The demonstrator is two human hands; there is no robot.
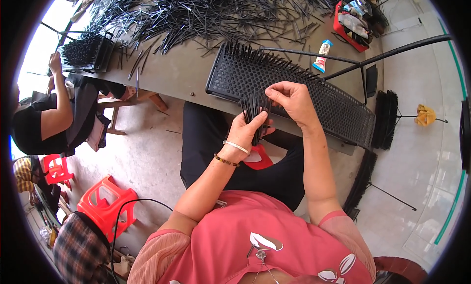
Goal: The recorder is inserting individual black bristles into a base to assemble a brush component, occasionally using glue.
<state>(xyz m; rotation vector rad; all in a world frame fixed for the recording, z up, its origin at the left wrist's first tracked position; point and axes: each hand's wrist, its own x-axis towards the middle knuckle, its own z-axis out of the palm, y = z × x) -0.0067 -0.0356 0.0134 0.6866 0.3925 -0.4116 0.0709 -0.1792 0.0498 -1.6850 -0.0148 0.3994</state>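
My left hand (244, 132), with a white bangle and a beaded bracelet at the wrist, is wrapped round a bundle of thin black strips (250, 105) whose ends point up and away from me. Thumb and forefinger of my right hand (295, 103) pinch at the right edge of that bundle, apparently on a single strip; the fingertips partly hide it. Just beyond both hands lies a long black panel full of holes (314, 101), slanting from upper left to lower right. Short black bristles (265, 55) stand up along its far edge.
Loose black strips (171, 16) are heaped across the grey table (167, 70). A black metal frame (343, 68) rises by the panel. Behind it are a small wrapped packet (322, 55) and a red box (351, 28). Another person (49, 112) sits at left near red stools (105, 205).
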